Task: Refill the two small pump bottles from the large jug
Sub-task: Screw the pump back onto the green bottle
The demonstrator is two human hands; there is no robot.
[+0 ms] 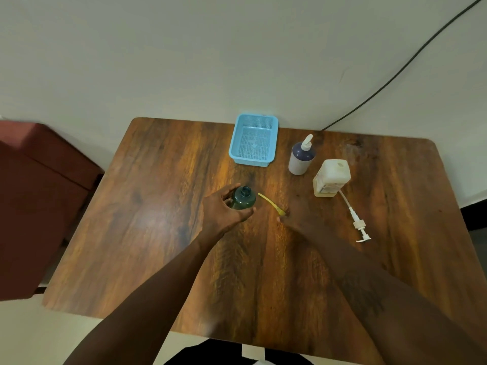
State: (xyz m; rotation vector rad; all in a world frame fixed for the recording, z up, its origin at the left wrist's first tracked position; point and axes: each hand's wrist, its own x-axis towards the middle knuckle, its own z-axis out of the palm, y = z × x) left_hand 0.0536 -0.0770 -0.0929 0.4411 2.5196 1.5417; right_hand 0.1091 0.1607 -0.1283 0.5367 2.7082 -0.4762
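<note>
Head view, wooden table (158,206).

- Left hand (224,209), centre of frame: fingers and thumb curl round the green bottle (243,197), which stands upright. Neck open, no pump fitted.
- Yellow pump (268,202): lies on the table just right of the green bottle. Its lower end meets the right hand (300,217).
- Right hand: low over the table, right of centre. It is dark against the wood, so cannot tell whether the fingers pinch the yellow pump or only lie beside it.
- Cream bottle (331,177), right of centre: upright, top open. White pump (353,214) lies on the table below it, with the tube end at the bottle's base.
- Spouted bottle (301,156), white with purple top: upright, just upper left of the cream bottle.
- Blue basket (235,139): at the far table edge, left of the spouted bottle.
- Red-brown furniture (39,193) at left of frame.
</note>
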